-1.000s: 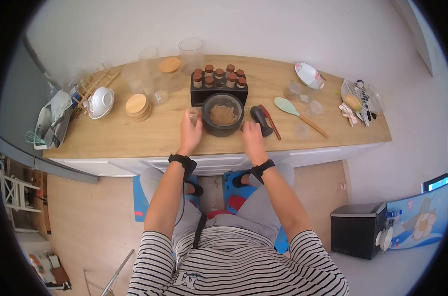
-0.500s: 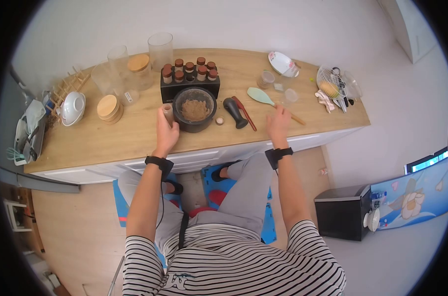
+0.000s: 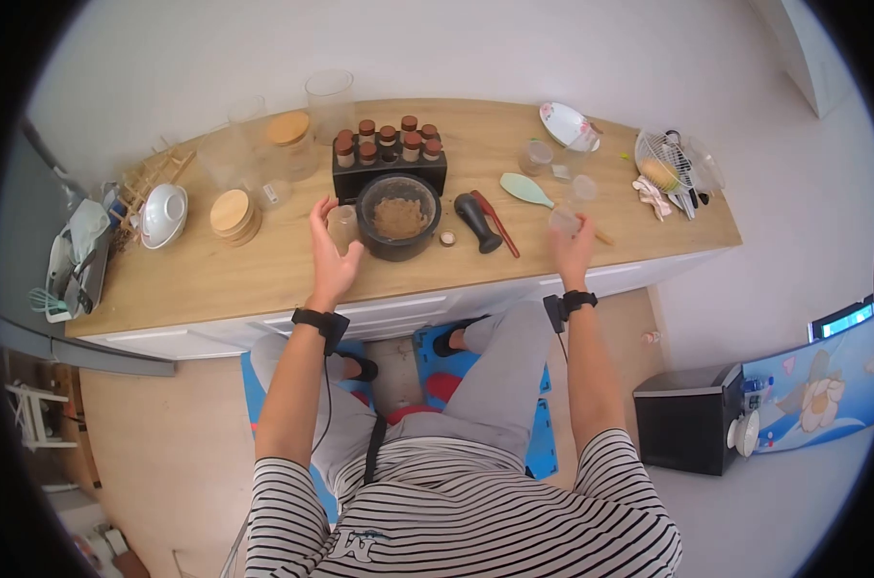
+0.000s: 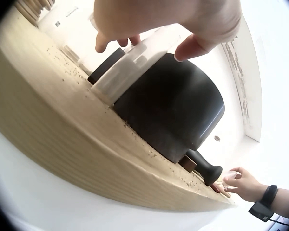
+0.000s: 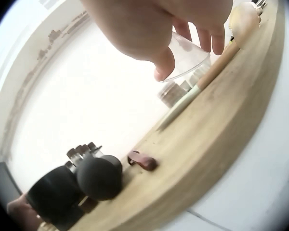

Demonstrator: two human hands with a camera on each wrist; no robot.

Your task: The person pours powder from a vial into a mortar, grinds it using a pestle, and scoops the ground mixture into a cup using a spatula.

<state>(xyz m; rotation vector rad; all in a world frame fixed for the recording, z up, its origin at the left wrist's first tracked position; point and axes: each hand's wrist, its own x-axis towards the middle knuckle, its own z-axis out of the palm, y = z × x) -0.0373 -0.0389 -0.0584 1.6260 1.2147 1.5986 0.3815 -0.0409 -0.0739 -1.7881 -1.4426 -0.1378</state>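
A dark mortar (image 3: 398, 246) filled with brown powder stands on the counter. Beside its left wall is a small clear glass vial (image 4: 123, 77), upright and uncapped. My left hand (image 3: 333, 262) is spread around this vial, thumb and fingers apart. A small round cap (image 3: 447, 239) lies right of the mortar, near the black pestle (image 3: 476, 223) and a reddish-brown slim tool (image 3: 495, 224). Farther right, my right hand (image 3: 573, 252) holds a clear, wide-rimmed plastic piece (image 5: 185, 60) between thumb and fingers, above the wooden handle of a mint-green spatula (image 3: 525, 189).
Behind the mortar stands a black rack (image 3: 365, 183) of brown-capped vials. Glass jars and a wooden-lidded canister (image 3: 234, 217) are at the left, near white bowls (image 3: 164, 216). At the right are small clear cups (image 3: 536, 157), a floral dish (image 3: 564, 123) and a wire basket (image 3: 663, 159).
My right hand has moved right, away from the mortar and the small cap, and has picked up the clear plastic piece. My left fingers have opened from around the glass vial.
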